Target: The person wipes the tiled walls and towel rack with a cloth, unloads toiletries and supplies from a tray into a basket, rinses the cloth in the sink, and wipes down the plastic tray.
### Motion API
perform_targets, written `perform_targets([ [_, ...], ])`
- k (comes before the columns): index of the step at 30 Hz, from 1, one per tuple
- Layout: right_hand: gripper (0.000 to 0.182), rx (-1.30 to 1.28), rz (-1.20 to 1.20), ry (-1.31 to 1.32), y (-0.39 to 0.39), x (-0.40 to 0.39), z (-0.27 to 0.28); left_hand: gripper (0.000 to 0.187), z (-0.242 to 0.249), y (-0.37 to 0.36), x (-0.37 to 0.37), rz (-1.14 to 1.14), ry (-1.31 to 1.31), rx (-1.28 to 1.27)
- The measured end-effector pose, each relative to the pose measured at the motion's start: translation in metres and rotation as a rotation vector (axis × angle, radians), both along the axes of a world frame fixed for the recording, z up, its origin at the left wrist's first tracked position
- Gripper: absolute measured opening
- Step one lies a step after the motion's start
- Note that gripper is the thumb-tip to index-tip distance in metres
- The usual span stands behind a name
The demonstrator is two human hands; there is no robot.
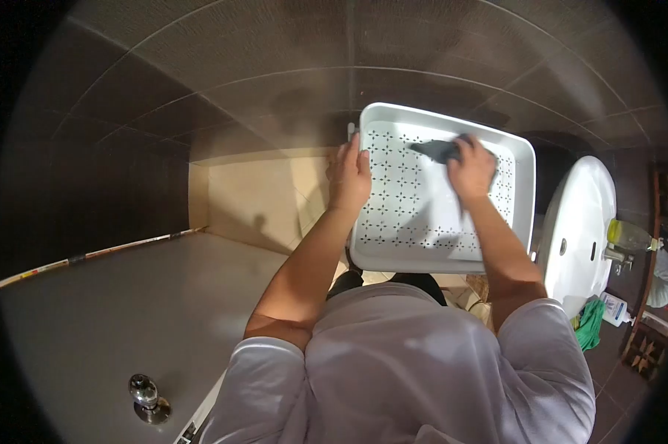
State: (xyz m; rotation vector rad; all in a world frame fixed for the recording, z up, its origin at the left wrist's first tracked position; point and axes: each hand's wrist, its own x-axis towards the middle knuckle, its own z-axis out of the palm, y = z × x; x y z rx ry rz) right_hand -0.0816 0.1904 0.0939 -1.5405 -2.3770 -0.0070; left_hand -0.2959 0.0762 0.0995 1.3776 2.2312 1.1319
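White plastic tray (415, 214), clamped at its edge by the left hand (350, 176), wants steadying while the right hand (473, 169), closed on a dark cloth (439, 150), rubs the perforations evenly.

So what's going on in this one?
A person holds a white perforated tray up in front of them. The left hand has a grip on its left edge, while the right hand presses a dark cloth against the tray's upper inside surface. A white sink is just to the right, with a bottle on it and a green cloth below. Dark tiles fill the background.
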Motion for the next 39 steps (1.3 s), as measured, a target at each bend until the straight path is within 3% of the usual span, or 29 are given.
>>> perform_targets([
  [2, 0.048, -0.152, 0.19, 0.031, -0.012, -0.056, 0.012, 0.037, 0.01, 0.0, -0.002, -0.01, -0.037, -0.028],
  [3, 0.049, -0.24, 0.315, 0.202, -0.021, -0.088, 0.025, 0.037, 0.006, 0.0, -0.004, -0.031, -0.04, 0.01],
  [5, 0.047, 0.006, 0.459, 0.327, -0.035, -0.133, -0.006, 0.037, 0.009, -0.001, -0.004, -0.025, -0.01, -0.014],
  [6, 0.047, 0.001, 0.462, 0.334, -0.038, -0.131, -0.013, 0.038, 0.01, -0.001, -0.005, -0.028, 0.013, -0.033],
  [8, 0.043, -0.253, 0.656, 0.313, -0.044, -0.111, -0.017, 0.037, -0.002, 0.001, -0.006, -0.021, 0.062, 0.026],
  [9, 0.037, -0.197, 0.878, 0.41, -0.051, -0.092, 0.003, 0.037, -0.002, 0.001, -0.003, -0.012, 0.048, 0.022],
  [10, 0.037, -0.191, 0.883, 0.4, -0.043, -0.084, 0.013, 0.037, -0.003, 0.002, -0.003, 0.002, 0.031, 0.016],
  [12, 0.03, -0.578, 1.059, 0.319, -0.039, -0.069, 0.031, 0.037, -0.002, 0.001, -0.001, -0.022, -0.015, 0.034],
  [14, 0.029, -0.562, 0.789, 0.508, -0.025, -0.076, 0.069, 0.036, 0.0, 0.003, -0.003, -0.011, 0.025, 0.053],
  [16, 0.027, -0.213, 0.749, 0.692, 0.0, -0.084, 0.059, 0.034, -0.004, 0.004, -0.005, -0.023, 0.022, 0.046],
  [17, 0.027, -0.215, 0.746, 0.698, -0.002, -0.081, 0.058, 0.034, -0.005, 0.004, -0.005, -0.019, 0.044, 0.085],
  [19, 0.023, -0.798, 0.539, 0.9, -0.005, -0.078, 0.057, 0.033, -0.007, 0.004, -0.003, -0.005, 0.057, 0.121],
  [20, 0.023, -0.798, 0.539, 0.898, -0.007, -0.081, 0.047, 0.033, -0.004, 0.004, -0.003, -0.005, 0.056, 0.122],
  [22, 0.025, -0.685, 0.21, 0.737, -0.016, -0.095, 0.021, 0.033, -0.002, 0.003, -0.001, 0.001, 0.017, 0.102],
  [24, 0.029, -0.04, 0.478, 0.123, -0.054, -0.108, 0.003, 0.034, -0.002, 0.001, -0.003, -0.003, 0.006, 0.107],
  [28, 0.034, -0.089, 0.816, -0.039, -0.108, -0.072, 0.011, 0.037, 0.003, 0.001, -0.005, -0.038, 0.006, 0.016],
  [31, 0.036, -0.167, 1.009, -0.062, -0.085, -0.061, 0.015, 0.035, -0.004, 0.001, -0.001, -0.022, 0.027, 0.084],
  [32, 0.036, -0.063, 0.984, 0.024, -0.069, -0.064, 0.006, 0.035, -0.003, 0.003, -0.001, -0.024, 0.049, 0.066],
  [34, 0.034, 0.096, 0.66, 0.05, -0.044, -0.091, 0.004, 0.034, -0.003, 0.004, -0.004, -0.038, 0.078, 0.074],
  [36, 0.033, 0.021, 0.509, 0.027, -0.03, -0.113, 0.004, 0.033, -0.002, 0.003, -0.002, -0.008, 0.081, 0.063],
  [39, 0.039, -0.017, 0.467, -0.008, -0.033, -0.088, -0.002, 0.034, -0.003, 0.001, -0.007, -0.054, 0.134, 0.067],
])
